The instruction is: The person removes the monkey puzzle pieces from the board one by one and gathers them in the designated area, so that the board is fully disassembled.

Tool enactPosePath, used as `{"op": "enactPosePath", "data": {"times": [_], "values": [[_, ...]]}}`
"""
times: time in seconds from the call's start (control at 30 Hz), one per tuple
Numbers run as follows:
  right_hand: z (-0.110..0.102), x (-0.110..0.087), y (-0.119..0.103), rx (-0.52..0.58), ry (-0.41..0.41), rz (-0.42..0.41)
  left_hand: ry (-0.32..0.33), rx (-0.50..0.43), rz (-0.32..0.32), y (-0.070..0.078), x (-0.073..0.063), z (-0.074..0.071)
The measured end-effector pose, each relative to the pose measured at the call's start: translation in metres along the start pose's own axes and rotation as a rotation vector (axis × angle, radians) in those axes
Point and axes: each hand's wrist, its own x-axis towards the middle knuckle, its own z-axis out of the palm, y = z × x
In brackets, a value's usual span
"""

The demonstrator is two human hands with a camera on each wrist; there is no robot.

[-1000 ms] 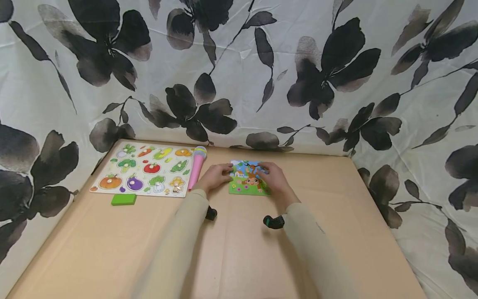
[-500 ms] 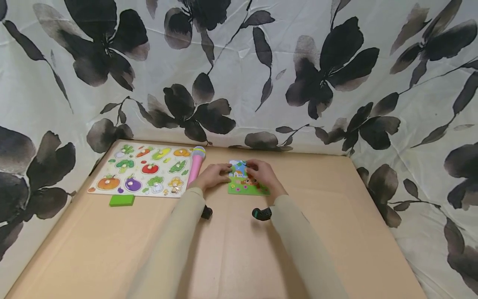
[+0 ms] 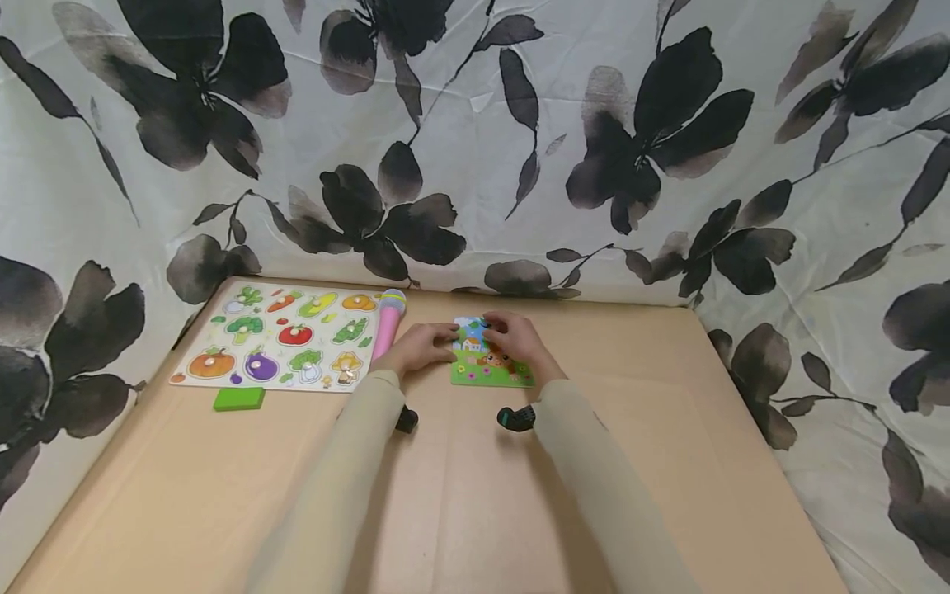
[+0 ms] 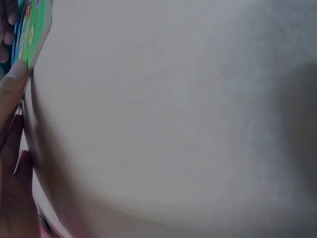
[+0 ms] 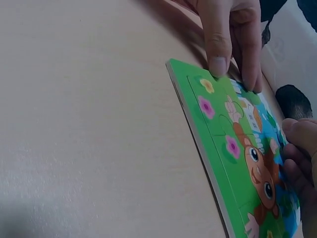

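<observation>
A small jigsaw puzzle [image 3: 478, 376] with a monkey, flowers and a green border lies flat on the table. My left hand [image 3: 421, 350] is at its left edge; in the right wrist view that hand's thumb and a fingertip rest on the puzzle [image 5: 229, 168] near the rim. In the left wrist view the thumb lies over the puzzle's green edge [image 4: 39, 32], the other fingers beside it. My right hand [image 3: 519, 342] is over the upper right part and covers it. Its fingers [image 5: 299, 161] are bent at the picture's surface; whether they pinch a piece is hidden.
To the left lies a white vegetable puzzle board [image 3: 260, 330], with a pink toy microphone [image 3: 387, 326] along its right side. A green block [image 3: 239, 399] sits at the board's front edge. Floral cloth [image 3: 512, 165] hangs behind the table [image 3: 460, 495].
My right hand has moved left from the puzzle's right edge to over its upper middle, then stays nearly still. The left hand keeps its place at the left edge.
</observation>
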Motion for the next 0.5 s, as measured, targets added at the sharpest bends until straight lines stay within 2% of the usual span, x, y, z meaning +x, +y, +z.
{"op": "enactPosePath", "data": {"times": [0.37,0.5], "values": [[0.009,0.009,-0.007,-0.028,-0.079,-0.007,-0.017,0.007,0.007,-0.001,0.002,-0.002],[0.013,0.012,-0.007,-0.095,-0.093,-0.026,-0.018,0.005,0.014,-0.003,0.003,-0.002]]}}
